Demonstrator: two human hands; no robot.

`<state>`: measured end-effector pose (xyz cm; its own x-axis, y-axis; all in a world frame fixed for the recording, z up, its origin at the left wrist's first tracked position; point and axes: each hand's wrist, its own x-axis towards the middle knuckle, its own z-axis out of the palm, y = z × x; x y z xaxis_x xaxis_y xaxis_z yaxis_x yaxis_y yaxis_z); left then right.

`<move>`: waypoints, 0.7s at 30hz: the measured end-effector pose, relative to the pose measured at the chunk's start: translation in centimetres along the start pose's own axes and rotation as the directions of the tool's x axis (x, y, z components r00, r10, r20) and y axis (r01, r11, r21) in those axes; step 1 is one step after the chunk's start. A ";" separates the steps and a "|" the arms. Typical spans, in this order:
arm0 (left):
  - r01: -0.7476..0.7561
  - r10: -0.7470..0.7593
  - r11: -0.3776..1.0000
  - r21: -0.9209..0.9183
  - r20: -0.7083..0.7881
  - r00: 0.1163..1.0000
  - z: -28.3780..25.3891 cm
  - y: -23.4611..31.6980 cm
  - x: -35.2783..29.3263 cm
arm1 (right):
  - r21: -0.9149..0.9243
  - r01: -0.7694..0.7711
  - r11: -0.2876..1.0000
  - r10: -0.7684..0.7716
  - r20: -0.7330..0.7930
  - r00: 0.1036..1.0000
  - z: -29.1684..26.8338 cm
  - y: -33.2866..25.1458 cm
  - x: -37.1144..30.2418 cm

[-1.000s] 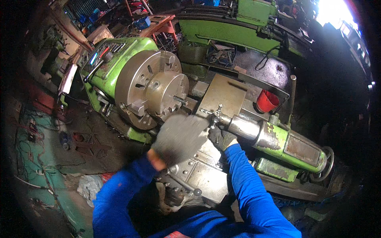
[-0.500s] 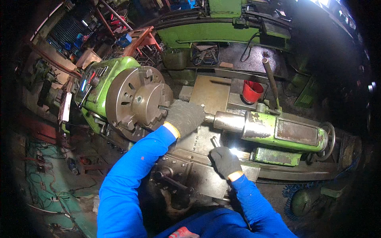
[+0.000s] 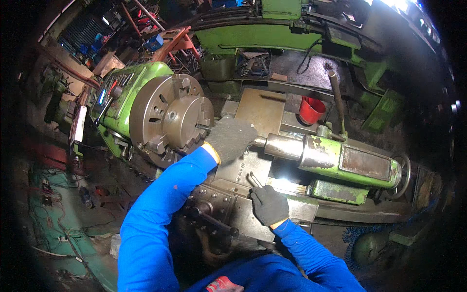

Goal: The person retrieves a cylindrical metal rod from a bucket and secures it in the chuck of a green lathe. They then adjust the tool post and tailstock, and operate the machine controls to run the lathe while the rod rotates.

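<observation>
My left hand [image 3: 231, 140], in a dark work glove, is closed around a metal rod [image 3: 203, 127] between the chuck and the tailstock. One dark end of the rod shows at the chuck's jaws; the glove hides its middle. The lathe chuck [image 3: 182, 121] is large and round with stepped jaws. On the other side, the tip of the tailstock quill [image 3: 283, 147] comes close to my fingers. Lower down, my gloved right hand [image 3: 270, 205] grips a thin, bent metal rod-like tool [image 3: 255, 179], held over the carriage [image 3: 245, 168]. Its exact kind cannot be made out.
A red bucket [image 3: 311, 111] stands behind the tailstock [image 3: 350, 163], beside an upright lever handle [image 3: 336, 97]. Crank handles [image 3: 216, 221] stick out at the front of the carriage. Tools lie on the green headstock [image 3: 116, 95]. Another green machine [image 3: 258, 40] stands behind.
My right hand has moved a little left with the thin tool, which now shows more of its length at a different angle. The left hand keeps its place by the chuck.
</observation>
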<state>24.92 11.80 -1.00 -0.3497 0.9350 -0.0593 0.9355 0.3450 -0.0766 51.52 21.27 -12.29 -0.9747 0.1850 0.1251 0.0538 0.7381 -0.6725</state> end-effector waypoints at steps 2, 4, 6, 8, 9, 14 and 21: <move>0.013 -0.013 1.000 0.011 0.018 1.000 0.5 0.2 0.1 | -0.025 0.006 1.000 -0.005 0.008 1.000 -0.2 -0.3 0.1; 0.096 -0.095 0.995 -0.025 0.041 0.995 0.3 0.8 0.0 | -0.039 -0.002 0.999 0.003 0.025 1.000 -0.6 -0.6 0.2; 0.107 -0.106 0.994 -0.022 0.063 0.992 0.1 1.0 -0.2 | -0.035 -0.022 0.999 0.024 0.048 0.999 -0.9 -1.0 0.3; 0.137 -0.136 0.990 -0.007 0.101 0.986 -0.3 1.4 -0.3 | -0.042 0.001 0.999 0.000 0.026 1.000 -0.7 -0.8 0.3; 0.161 -0.160 0.987 0.006 0.127 0.979 -0.8 1.8 -0.2 | -0.045 0.011 0.999 -0.010 0.015 1.000 -0.7 -0.8 0.3; 0.254 -0.230 0.963 -0.094 0.208 0.951 -1.6 2.4 -0.5 | -0.067 0.000 0.998 0.003 0.045 0.999 -1.1 -0.5 0.4; 0.335 -0.272 0.752 -0.567 0.196 0.942 7.5 0.6 -6.9 | -0.013 0.023 1.000 -0.022 0.073 0.997 -0.1 -0.4 -0.2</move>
<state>27.52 4.91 -8.12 -0.5939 0.7710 -0.2299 0.6156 0.6195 0.4871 51.74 21.04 -12.00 -0.9888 0.1214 0.0863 0.0345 0.7504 -0.6601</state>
